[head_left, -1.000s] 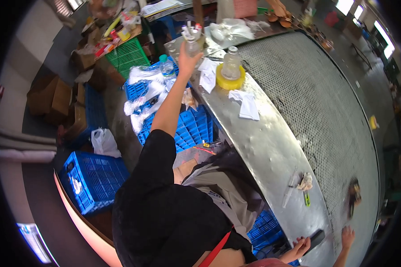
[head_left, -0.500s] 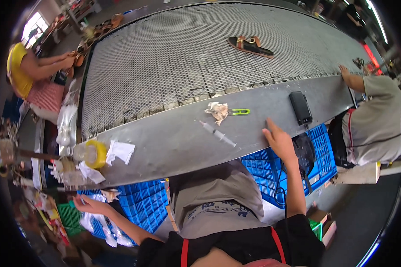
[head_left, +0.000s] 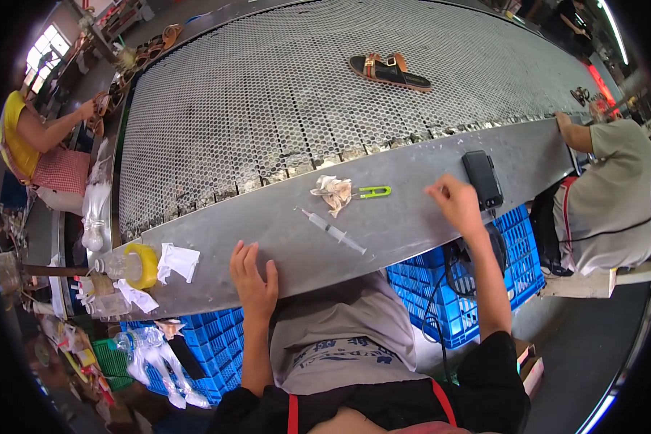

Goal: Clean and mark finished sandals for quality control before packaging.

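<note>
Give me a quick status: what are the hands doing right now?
Left hand flat on the metal ledge, empty. Right hand raised, empty, beside the black phone. Syringe and crumpled cloth lie between them, untouched.

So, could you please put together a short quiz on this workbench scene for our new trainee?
1. True or false: the left hand rests flat on the metal ledge.
2. What lies on the ledge between the two hands? A) syringe B) hammer C) ruler
3. Which item lies alone on the perforated conveyor belt?

Key:
1. True.
2. A, the syringe.
3. The black and brown sandal.
</note>
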{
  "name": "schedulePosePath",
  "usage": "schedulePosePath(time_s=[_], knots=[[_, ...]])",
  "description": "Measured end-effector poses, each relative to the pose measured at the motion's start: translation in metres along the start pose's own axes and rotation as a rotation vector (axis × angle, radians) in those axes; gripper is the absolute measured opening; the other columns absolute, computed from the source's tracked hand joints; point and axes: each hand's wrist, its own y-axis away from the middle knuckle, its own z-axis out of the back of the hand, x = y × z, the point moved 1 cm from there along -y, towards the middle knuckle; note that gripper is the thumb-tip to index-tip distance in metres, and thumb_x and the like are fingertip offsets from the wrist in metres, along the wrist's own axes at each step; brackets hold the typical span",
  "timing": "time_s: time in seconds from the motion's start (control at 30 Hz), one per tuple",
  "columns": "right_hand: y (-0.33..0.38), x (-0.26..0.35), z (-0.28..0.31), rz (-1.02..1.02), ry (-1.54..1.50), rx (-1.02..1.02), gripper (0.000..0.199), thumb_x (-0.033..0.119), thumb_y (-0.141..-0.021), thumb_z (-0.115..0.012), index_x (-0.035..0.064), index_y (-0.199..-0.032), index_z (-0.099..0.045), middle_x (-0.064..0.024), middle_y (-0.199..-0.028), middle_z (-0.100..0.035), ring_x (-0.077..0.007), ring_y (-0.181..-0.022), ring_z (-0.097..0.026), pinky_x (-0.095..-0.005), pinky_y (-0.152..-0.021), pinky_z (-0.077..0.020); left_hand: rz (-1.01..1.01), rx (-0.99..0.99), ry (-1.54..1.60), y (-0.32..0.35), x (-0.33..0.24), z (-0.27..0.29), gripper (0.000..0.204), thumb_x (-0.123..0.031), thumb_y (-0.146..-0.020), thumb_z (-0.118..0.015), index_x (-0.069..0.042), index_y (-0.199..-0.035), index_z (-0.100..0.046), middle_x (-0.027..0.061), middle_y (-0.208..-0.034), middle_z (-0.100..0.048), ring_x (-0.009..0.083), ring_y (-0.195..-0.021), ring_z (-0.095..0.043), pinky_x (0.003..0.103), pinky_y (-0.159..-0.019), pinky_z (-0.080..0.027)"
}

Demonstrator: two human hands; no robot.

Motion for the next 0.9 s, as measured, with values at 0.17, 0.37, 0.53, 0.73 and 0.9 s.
schedulePosePath(time_s=[0.17, 0.37, 0.53, 0.73, 0.9], knots=[[-0.136, -0.071, -0.007, -0.051, 0.077, -0.129, 0.015, 0.017, -0.095, -0.063, 0.0043, -0.104, -0.063, -0.0181, -0.085, -0.067, -0.0331, -0.078, -0.066, -0.0403, -0.07, -0.0501, 0.079, 0.006, -0.172, -0.011, -0.011, -0.014, 0.045, -0.011, -0.089, -0.063, 0.001, -0.131, -0.053, 0.02, -0.132, -0.053, 0.0398, -0.132, -0.045, 0.049, -0.111, -0.034], [-0.277, -0.102, -0.085, 0.117, 0.198, -0.254, 0.052, 0.015, -0.086, -0.063, -0.001, -0.134, -0.05, -0.0233, -0.133, -0.056, -0.0407, -0.123, -0.054, -0.0478, -0.106, -0.0431, 0.21, 0.022, -0.264, 0.006, 0.008, -0.01, 0.04, -0.01, -0.09, -0.06, 0.002, -0.128, -0.055, 0.0236, -0.136, -0.054, 0.0407, -0.129, -0.048, 0.049, -0.111, -0.034], [-0.285, -0.116, -0.109, -0.026, 0.421, -0.182, 0.055, 0.034, -0.099, -0.049, 0.0079, -0.147, -0.04, -0.0163, -0.149, -0.04, -0.032, -0.144, -0.032, -0.0605, -0.112, -0.0305, 0.228, 0.041, -0.242, -0.004, -0.004, -0.015, 0.037, -0.008, -0.091, -0.057, 0.002, -0.126, -0.057, 0.0237, -0.135, -0.053, 0.0407, -0.127, -0.049, 0.049, -0.11, -0.035], [-0.281, -0.105, -0.105, -0.034, 0.407, -0.161, 0.058, 0.041, -0.099, -0.051, 0.008, -0.145, -0.041, -0.0145, -0.14, -0.046, -0.0294, -0.137, -0.039, -0.0614, -0.108, -0.0307, 0.126, 0.044, -0.336, -0.02, -0.017, -0.009, 0.031, -0.018, -0.092, -0.059, -0.003, -0.118, -0.066, 0.0219, -0.125, -0.061, 0.0411, -0.116, -0.056, 0.052, -0.102, -0.043], [-0.281, -0.1, -0.096, -0.025, 0.338, -0.166, 0.069, 0.051, -0.092, -0.062, -0.0009, -0.136, -0.049, -0.0138, -0.124, -0.051, -0.0298, -0.121, -0.046, -0.0663, -0.103, -0.0349, 0.162, 0.052, -0.409, -0.017, -0.021, -0.014, 0.031, -0.018, -0.092, -0.059, -0.003, -0.119, -0.066, 0.0215, -0.127, -0.06, 0.0407, -0.118, -0.055, 0.052, -0.102, -0.043]])
